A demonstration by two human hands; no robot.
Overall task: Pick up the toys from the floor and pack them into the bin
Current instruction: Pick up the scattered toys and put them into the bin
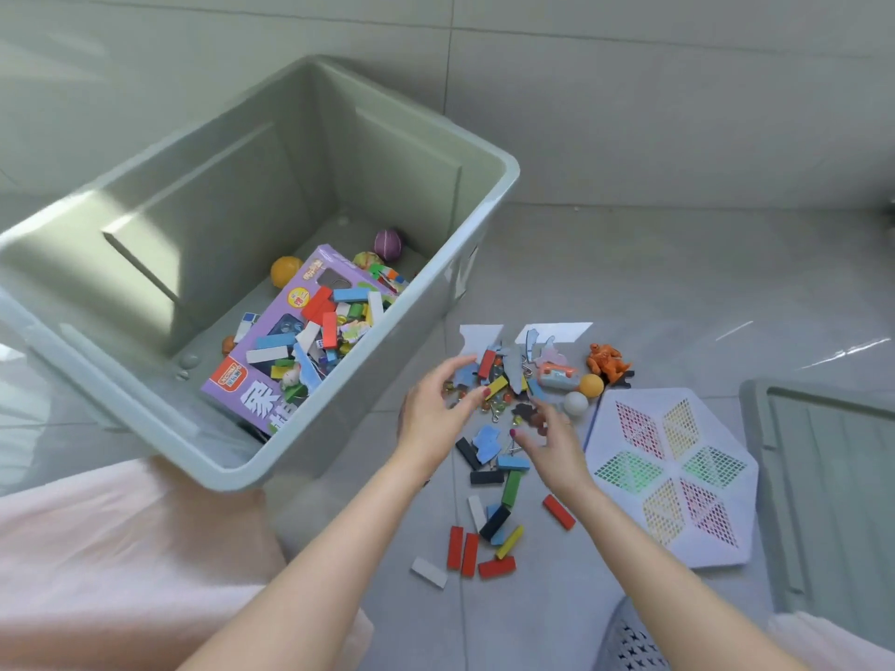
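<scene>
A pale green bin (368, 399) stands tilted on the floor at the left. Inside lie a purple toy box (271, 346), coloured blocks and small balls. To its right a pile of small toys (508, 380) covers the floor: puzzle pieces, blocks, clips, marbles. My left hand (436, 409) hovers over the pile's left side, fingers curved and spread, holding nothing I can make out. My right hand (547, 443) reaches into the pile's near side with loosely curved fingers. Several loose blocks (489, 525) lie nearer to me.
An orange figure (608, 363), an orange ball (592, 386) and a white ball (575, 404) lie right of the pile. A white mesh panel (673, 477) lies flat at the right, with a grey lid (823, 501) beyond it. Pink cloth (121, 549) covers the near left.
</scene>
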